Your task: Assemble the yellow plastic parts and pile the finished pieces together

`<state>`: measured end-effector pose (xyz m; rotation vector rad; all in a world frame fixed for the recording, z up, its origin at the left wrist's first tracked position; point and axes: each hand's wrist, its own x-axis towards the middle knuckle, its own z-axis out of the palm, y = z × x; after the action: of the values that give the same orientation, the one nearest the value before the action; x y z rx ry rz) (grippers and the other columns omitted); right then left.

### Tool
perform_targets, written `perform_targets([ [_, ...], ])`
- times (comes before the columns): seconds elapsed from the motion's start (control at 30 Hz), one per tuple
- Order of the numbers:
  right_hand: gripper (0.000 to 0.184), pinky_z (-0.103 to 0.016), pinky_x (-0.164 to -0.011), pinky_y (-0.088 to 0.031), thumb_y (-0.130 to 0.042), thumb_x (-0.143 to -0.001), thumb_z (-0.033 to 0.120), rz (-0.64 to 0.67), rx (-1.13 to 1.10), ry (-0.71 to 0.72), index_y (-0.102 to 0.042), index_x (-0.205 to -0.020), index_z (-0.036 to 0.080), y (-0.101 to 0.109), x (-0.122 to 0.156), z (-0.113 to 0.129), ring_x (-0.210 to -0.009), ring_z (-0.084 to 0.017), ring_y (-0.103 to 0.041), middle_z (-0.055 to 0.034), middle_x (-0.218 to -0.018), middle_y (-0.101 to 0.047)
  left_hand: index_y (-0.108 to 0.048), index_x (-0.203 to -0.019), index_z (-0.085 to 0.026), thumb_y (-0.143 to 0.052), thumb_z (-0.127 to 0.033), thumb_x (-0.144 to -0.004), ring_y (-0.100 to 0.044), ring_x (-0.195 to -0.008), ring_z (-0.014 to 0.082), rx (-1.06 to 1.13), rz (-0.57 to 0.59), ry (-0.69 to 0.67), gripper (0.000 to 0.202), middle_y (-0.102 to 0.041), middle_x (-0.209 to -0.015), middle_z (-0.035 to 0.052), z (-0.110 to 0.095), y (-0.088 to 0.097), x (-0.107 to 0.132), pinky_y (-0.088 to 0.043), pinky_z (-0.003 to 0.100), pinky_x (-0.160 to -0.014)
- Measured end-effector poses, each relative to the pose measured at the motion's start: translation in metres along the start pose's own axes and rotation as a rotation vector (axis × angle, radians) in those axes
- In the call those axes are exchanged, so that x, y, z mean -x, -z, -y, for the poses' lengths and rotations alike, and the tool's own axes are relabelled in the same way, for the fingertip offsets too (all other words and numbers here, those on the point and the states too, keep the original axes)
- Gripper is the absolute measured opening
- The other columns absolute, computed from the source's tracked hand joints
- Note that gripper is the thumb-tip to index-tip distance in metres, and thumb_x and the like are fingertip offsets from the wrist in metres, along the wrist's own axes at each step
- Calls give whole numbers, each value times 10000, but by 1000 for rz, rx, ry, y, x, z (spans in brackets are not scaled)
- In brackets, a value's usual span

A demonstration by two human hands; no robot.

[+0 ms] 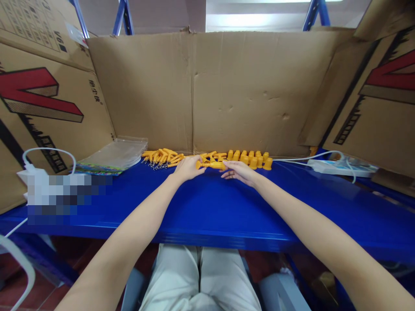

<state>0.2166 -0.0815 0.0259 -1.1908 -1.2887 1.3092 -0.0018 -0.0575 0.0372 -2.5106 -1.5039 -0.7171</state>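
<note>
Over the back of the table, my left hand [188,169] is closed with thumb and fingers on one end of a yellow plastic piece [215,165]. The piece lies sideways between my hands and has a narrow ridged part near the left end. My right hand [240,171] pinches its other end between thumb and forefinger, the remaining fingers loosely apart. Left of my hands is a pile of yellow branched plastic pieces [162,154] with small dark metal bits at their ends. More yellow pieces [214,155] lie just behind my hands. Several yellow cups [253,160] stand in rows on the right.
A blue table [207,207] stretches before me, with cardboard [253,90] walling its back and sides. Clear plastic bags [113,153] are stacked at left, near a white device with a cable [48,149]. A white power strip [340,167] with cables sits at right.
</note>
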Motion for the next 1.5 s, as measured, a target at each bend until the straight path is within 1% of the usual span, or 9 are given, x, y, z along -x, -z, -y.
perform_targets([
  [0.17,62,-253,-667,-566,-555,-913,199,21,-112,1,-584,-884,152,-1,-6,7,-647,-129,-681,-44,-736,-675,-592,-1093,-227,-597,-474,-795,-648,-998,261,10,17,30,387,-700,-1034,72,1,0,-1,-487,341,-825],
  [0.27,45,-255,-730,-565,-548,-888,144,29,-169,21,-589,-881,160,-5,-12,17,-694,-120,-680,-54,-781,-685,-511,-1216,-231,-607,-501,-782,-610,-1095,283,58,27,36,520,-643,-1189,98,3,-2,0,-477,386,-894],
  [0.37,58,-274,-739,-566,-578,-841,125,-56,-194,85,-551,-845,177,-9,-26,29,-691,-131,-684,-59,-814,-686,-283,-1418,-198,-611,-453,-788,-542,-1209,296,112,6,44,755,-504,-1370,162,7,-5,1,-447,406,-964],
  [0.47,131,-320,-748,-567,-606,-797,146,-202,-149,205,-498,-851,196,-14,-50,34,-704,-154,-691,-44,-812,-673,-186,-1463,-175,-579,-388,-815,-503,-1259,307,103,14,79,787,-429,-1426,193,10,-7,2,-422,412,-1004],
  [0.63,297,-407,-869,-524,-614,-730,204,-446,335,617,-537,-1016,189,-12,-85,16,-936,-209,-660,-91,-1048,-666,-342,-1387,-166,-538,-371,-842,-489,-1277,298,35,118,98,614,-468,-1407,165,15,-7,1,-410,408,-1032],
  [0.77,336,-458,-989,-446,-540,-752,160,-387,798,845,-587,-1085,170,0,-91,-10,-1100,-254,-597,-129,-1151,-645,-374,-1365,-172,-527,-377,-847,-481,-1291,275,27,140,79,578,-483,-1412,147,16,-8,0,-408,390,-1038],
  [0.97,432,-456,-997,-441,-472,-797,108,-250,1078,752,-562,-1215,172,12,-83,-29,-1143,-252,-572,-128,-1243,-601,-422,-1326,-178,-535,-373,-838,-500,-1273,277,0,164,75,538,-521,-1381,141,16,-7,-1,-424,385,-1011],
  [1.27,417,-420,-1004,-428,-487,-824,116,-283,1086,621,-553,-1234,154,4,-85,-23,-1165,-246,-557,-132,-1242,-589,-492,-1283,-177,-549,-371,-822,-522,-1248,255,27,157,51,503,-560,-1342,131,20,-13,-2,-427,363,-1007],
  [1.5,418,-404,-989,-427,-464,-838,109,-243,1080,706,-531,-1248,154,-13,-83,-13,-1174,-232,-544,-135,-1257,-574,-654,-1110,-158,-508,-411,-835,-604,-1133,290,-118,249,137,401,-640,-1233,147,17,-8,-2,-481,374,-925],
])
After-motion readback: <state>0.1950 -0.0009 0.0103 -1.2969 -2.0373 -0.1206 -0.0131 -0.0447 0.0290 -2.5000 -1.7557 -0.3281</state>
